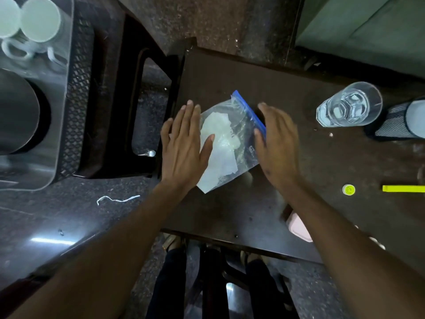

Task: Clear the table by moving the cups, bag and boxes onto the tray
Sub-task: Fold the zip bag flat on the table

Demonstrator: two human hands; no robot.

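Note:
A clear plastic bag [232, 137] with a blue zip strip and white contents lies flat on the dark table [230, 74]. My left hand [184, 146] rests on the bag's left edge, fingers spread, thumb lying on the plastic. My right hand [276, 143] is at the bag's right side against the blue strip, fingers extended and slightly blurred. Neither hand has closed around the bag. At the far left a clear tray [62, 93] holds two white cups [39, 19] and a dark round container [18, 111].
A glass of water [349, 104] stands at the table's right, beside a black mesh holder [391, 123]. A yellow cap [348, 189], a yellow strip [402, 188] and a pink object [299, 226] lie near my right arm. A black crate [78, 93] sits under the tray.

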